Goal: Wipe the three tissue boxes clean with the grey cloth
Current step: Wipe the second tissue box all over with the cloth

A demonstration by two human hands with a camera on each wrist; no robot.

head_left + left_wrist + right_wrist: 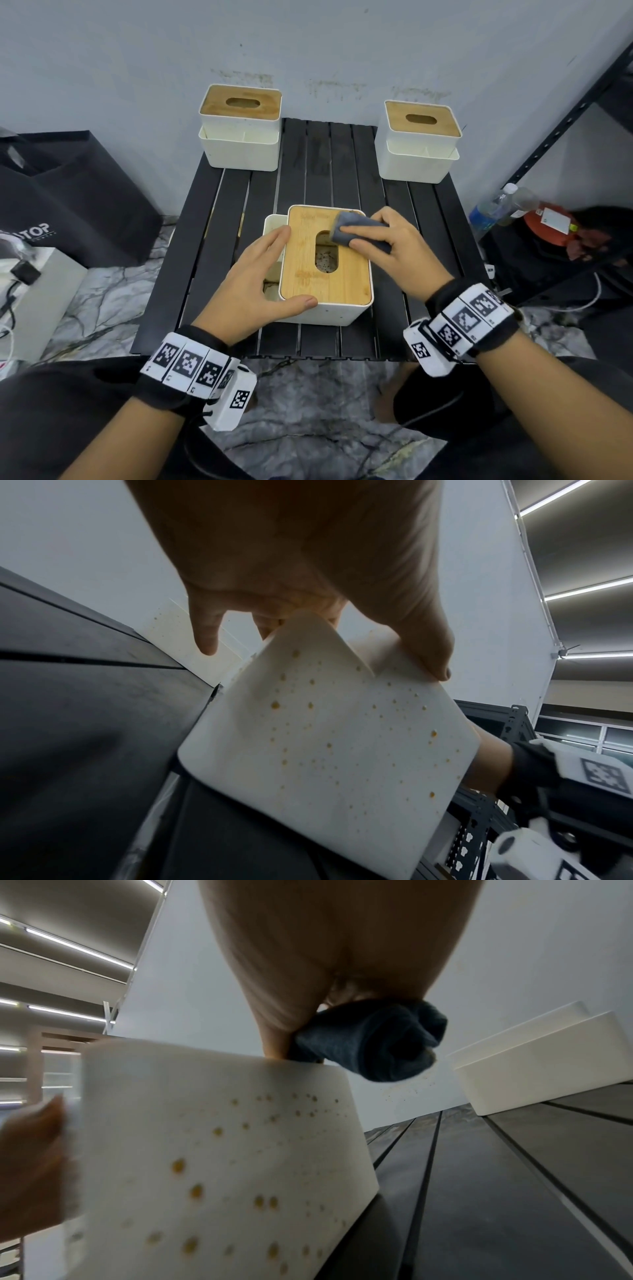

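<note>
I have my right hand (394,246) clamped on the grey cloth (356,231) at the far-right corner of the near tissue box (325,260) — lid running near-to-far — so the wipe heads nearward, while my left hand (253,284), fingers spread, braces its left side.

Near tissue box (325,270), white with bamboo lid, brown-speckled sides, grey cloth (356,230) bunched on top; two more boxes (239,128) (419,140) at 11 and 1 o'clock, seemingly cleaner.
</note>
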